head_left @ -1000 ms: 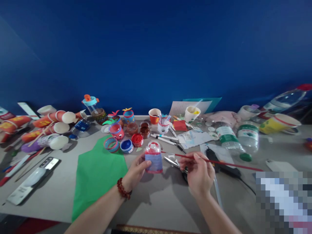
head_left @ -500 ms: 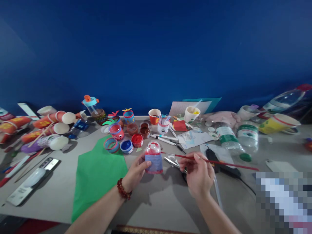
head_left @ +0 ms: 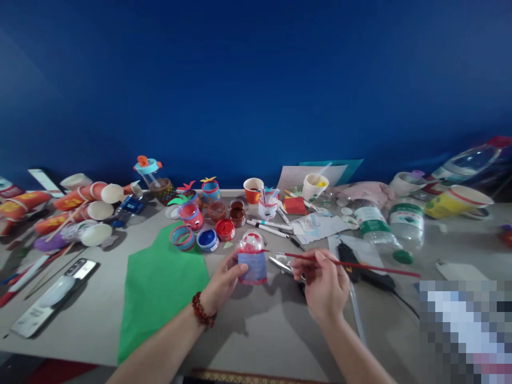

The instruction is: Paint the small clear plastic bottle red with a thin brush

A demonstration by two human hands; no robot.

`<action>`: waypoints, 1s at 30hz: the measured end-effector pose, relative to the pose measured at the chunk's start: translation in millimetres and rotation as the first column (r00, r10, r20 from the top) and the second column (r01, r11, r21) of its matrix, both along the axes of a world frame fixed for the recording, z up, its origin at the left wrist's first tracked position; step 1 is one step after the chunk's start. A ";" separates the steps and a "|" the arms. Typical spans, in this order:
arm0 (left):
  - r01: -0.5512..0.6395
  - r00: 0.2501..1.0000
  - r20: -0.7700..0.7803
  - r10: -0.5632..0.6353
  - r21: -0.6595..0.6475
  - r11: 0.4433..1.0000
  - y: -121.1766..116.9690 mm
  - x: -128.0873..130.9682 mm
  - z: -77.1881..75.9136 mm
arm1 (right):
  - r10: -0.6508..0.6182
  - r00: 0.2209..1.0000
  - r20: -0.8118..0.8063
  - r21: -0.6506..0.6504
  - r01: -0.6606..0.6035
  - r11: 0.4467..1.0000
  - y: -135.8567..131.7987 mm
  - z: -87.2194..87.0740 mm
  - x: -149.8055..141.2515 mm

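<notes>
My left hand (head_left: 224, 277) is closed around the side of a cut plastic bottle piece (head_left: 253, 268), its clear domed end upward. It is painted blue, with red bands at both edges of the blue and red spots on the dome. In my right hand (head_left: 326, 282) is a thin red paintbrush (head_left: 372, 268), pinched between thumb and fingers. Its tip points left and meets the upper red band, or comes very near it. Scissors (head_left: 282, 265) lie on the table between my hands, their handles partly hidden behind my right hand.
Ahead stand open jars of red paint (head_left: 225, 230) and blue paint (head_left: 207, 240), beside small decorated cups (head_left: 190, 215). Green paper (head_left: 160, 288) lies left, a phone (head_left: 56, 298) farther left. Right are a glue gun (head_left: 360, 269) with its cord and clear bottles (head_left: 374, 221).
The brush tip has shifted slightly left onto or against the red band, and my right hand has moved a little left with it. My left hand and the bottle piece stay nearly still.
</notes>
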State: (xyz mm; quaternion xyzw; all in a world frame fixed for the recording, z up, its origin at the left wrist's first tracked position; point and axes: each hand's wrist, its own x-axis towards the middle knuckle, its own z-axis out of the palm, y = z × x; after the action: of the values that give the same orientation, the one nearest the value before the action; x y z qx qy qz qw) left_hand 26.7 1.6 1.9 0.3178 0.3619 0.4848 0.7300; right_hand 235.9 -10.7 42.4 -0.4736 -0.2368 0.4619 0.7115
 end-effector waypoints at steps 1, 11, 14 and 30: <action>0.002 1.000 -0.002 -0.002 -0.001 1.000 -0.1 0.0 0.2 | 0.007 1.000 0.006 -0.007 -0.007 1.000 0.1 0.0 -0.3; 0.010 1.000 0.010 -0.010 -0.001 1.000 -0.3 0.0 0.3 | -0.002 1.000 0.008 0.006 0.002 1.000 0.7 0.4 0.2; -0.006 1.000 0.021 0.007 -0.009 1.000 -0.5 0.8 2.1 | 0.014 1.000 0.012 -0.017 -0.014 1.000 2.1 1.3 -0.4; 0.097 0.980 0.175 -0.096 -0.001 0.995 -1.5 -5.0 -4.0 | -0.006 0.943 0.333 0.489 -0.167 0.856 -6.9 -21.7 0.5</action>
State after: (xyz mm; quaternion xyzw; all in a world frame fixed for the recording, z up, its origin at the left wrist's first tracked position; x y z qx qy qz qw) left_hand 21.7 0.0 -2.1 0.2879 0.2830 0.4732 0.7830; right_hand 236.4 -17.7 20.7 -0.3264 -0.4836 0.3287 0.7426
